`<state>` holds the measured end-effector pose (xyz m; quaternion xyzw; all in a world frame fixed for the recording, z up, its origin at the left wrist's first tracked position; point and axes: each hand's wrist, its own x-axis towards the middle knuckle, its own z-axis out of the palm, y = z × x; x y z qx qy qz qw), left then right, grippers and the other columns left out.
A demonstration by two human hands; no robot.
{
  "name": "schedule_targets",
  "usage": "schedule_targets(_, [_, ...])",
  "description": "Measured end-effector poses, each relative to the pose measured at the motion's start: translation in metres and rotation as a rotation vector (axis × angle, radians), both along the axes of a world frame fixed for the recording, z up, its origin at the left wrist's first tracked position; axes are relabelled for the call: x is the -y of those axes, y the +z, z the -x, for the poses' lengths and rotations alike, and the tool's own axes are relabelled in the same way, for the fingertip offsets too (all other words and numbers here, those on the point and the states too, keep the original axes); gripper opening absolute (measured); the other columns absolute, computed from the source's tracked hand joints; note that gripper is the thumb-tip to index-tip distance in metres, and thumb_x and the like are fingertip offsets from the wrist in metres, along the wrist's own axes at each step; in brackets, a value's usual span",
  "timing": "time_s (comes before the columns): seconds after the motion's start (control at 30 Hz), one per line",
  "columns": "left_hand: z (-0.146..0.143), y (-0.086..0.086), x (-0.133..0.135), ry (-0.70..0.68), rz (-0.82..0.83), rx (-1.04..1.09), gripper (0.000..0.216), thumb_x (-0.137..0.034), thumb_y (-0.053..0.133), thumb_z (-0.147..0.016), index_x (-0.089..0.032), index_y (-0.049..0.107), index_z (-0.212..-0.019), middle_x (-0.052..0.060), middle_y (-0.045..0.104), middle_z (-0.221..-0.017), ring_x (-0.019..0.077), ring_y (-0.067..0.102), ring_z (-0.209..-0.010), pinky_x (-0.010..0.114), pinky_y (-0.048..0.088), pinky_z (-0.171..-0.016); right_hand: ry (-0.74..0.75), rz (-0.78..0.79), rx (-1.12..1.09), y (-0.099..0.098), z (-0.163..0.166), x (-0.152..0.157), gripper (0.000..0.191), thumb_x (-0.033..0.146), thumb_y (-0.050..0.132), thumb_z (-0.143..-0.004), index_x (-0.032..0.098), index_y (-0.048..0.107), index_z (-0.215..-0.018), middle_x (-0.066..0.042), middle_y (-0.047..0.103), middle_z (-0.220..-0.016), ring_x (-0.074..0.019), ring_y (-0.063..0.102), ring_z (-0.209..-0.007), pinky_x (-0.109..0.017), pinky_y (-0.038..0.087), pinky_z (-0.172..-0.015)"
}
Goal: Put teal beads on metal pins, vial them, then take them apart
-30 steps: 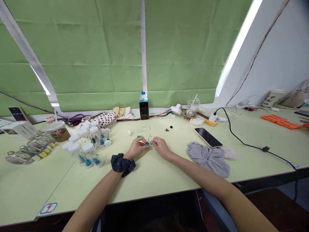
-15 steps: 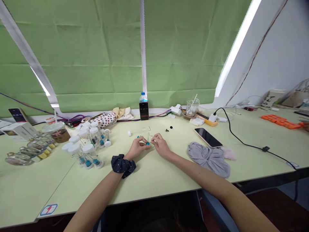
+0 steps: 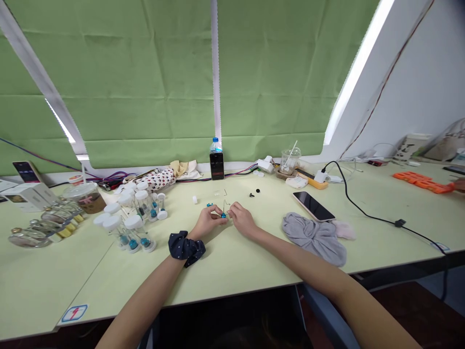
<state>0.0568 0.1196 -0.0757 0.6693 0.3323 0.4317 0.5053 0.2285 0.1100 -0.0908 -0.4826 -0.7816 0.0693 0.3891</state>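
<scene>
At the middle of the table, my left hand (image 3: pixel 209 221) wears a dark dotted scrunchie (image 3: pixel 186 248) at the wrist and pinches a small shiny blue part (image 3: pixel 223 215). A thin bent metal rod (image 3: pixel 224 205), like a hex key, rises from this part. My right hand (image 3: pixel 242 220) is closed in a pinch just to the right, its fingertips at the rod's bent end; the exact contact is too small to see clearly. Behind my left fingers lies another small blue piece (image 3: pixel 209 204). A second thin bent rod (image 3: pixel 225 192) lies farther back.
Clear tubes with white caps (image 3: pixel 133 222) stand at left, with blue parts inside. A white cap (image 3: pixel 195 199) and small black pieces (image 3: pixel 257 191) lie nearby. A phone (image 3: pixel 217 166) leans on a bottle; another phone (image 3: pixel 313 206) and grey cloth (image 3: pixel 315 238) lie at right.
Both hands stay nearly in place at the blue part. My right fingertips have shifted slightly around the bent rod. The whole view has moved very little.
</scene>
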Motion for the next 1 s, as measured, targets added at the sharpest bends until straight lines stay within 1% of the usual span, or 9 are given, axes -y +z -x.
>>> schedule_targets(0.13, [0.0011,-0.0027,-0.0013,0.013,-0.016,-0.029,0.037,-0.034,0.077,-0.063,-0.017,0.047,-0.078,-0.002,0.061,-0.063,0.0179,0.067,-0.062,0.028,0.051,-0.06,0.062,0.023,-0.108,-0.0001,-0.0001,-0.0017,0.027,0.024,0.038,-0.092,0.019,0.052,-0.069,-0.001,0.051,-0.071,-0.0131,0.047,-0.065,-0.025,0.036,-0.062])
schedule_targets(0.23, [0.0018,-0.0052,-0.0023,0.023,-0.021,-0.04,0.037,-0.035,0.076,-0.063,-0.017,0.048,-0.078,-0.001,0.062,-0.063,0.0184,0.067,-0.063,0.029,0.051,-0.061,0.128,0.041,-0.18,0.0007,0.0006,-0.0022,0.025,0.022,0.04,-0.091,0.019,0.052,-0.069,-0.001,0.051,-0.069,-0.0137,0.047,-0.066,-0.025,0.037,-0.063])
schedule_targets(0.43, [0.0014,-0.007,-0.0033,0.013,0.005,-0.025,0.038,-0.036,0.077,-0.062,-0.017,0.049,-0.078,0.001,0.065,-0.064,0.0189,0.067,-0.063,0.03,0.051,-0.062,0.18,0.059,-0.194,-0.0008,0.0049,-0.0005,0.019,0.019,0.035,-0.091,0.02,0.05,-0.077,-0.003,0.052,-0.078,-0.0152,0.049,-0.071,-0.028,0.04,-0.067])
schedule_targets(0.57, [0.0017,-0.0062,-0.0032,0.012,0.004,-0.025,0.037,-0.036,0.076,-0.063,-0.016,0.048,-0.079,0.001,0.065,-0.063,0.0191,0.067,-0.063,0.03,0.051,-0.061,0.179,0.027,-0.203,-0.0022,0.0053,0.0007,0.009,0.018,0.039,-0.087,0.02,0.047,-0.084,-0.005,0.047,-0.088,-0.0159,0.048,-0.075,-0.03,0.042,-0.069])
schedule_targets(0.73, [0.0013,-0.0055,-0.0027,0.003,0.005,-0.009,0.037,-0.034,0.076,-0.064,-0.016,0.047,-0.079,0.001,0.064,-0.065,0.0185,0.067,-0.063,0.029,0.051,-0.061,0.218,0.0,-0.209,-0.0028,0.0034,-0.001,0.008,0.015,0.039,-0.086,0.02,0.044,-0.082,-0.007,0.044,-0.095,-0.0171,0.049,-0.083,-0.032,0.044,-0.076])
schedule_targets(0.83, [0.0007,-0.0045,-0.0017,-0.003,0.007,0.006,0.037,-0.031,0.078,-0.062,-0.016,0.047,-0.077,0.0,0.063,-0.066,0.0181,0.067,-0.063,0.028,0.051,-0.06,0.19,-0.005,-0.155,-0.0026,0.0021,-0.001,0.01,0.016,0.038,-0.087,0.02,0.045,-0.082,-0.006,0.046,-0.095,-0.0164,0.049,-0.081,-0.031,0.043,-0.073])
schedule_targets(1.0, [0.0008,-0.0035,-0.0004,-0.003,-0.004,-0.003,0.037,-0.034,0.077,-0.062,-0.016,0.048,-0.076,0.0,0.063,-0.064,0.018,0.067,-0.062,0.029,0.051,-0.06,0.073,-0.032,-0.019,-0.0019,0.0,0.0013,0.013,0.017,0.039,-0.089,0.021,0.048,-0.079,-0.003,0.053,-0.085,-0.0164,0.049,-0.079,-0.028,0.039,-0.069])
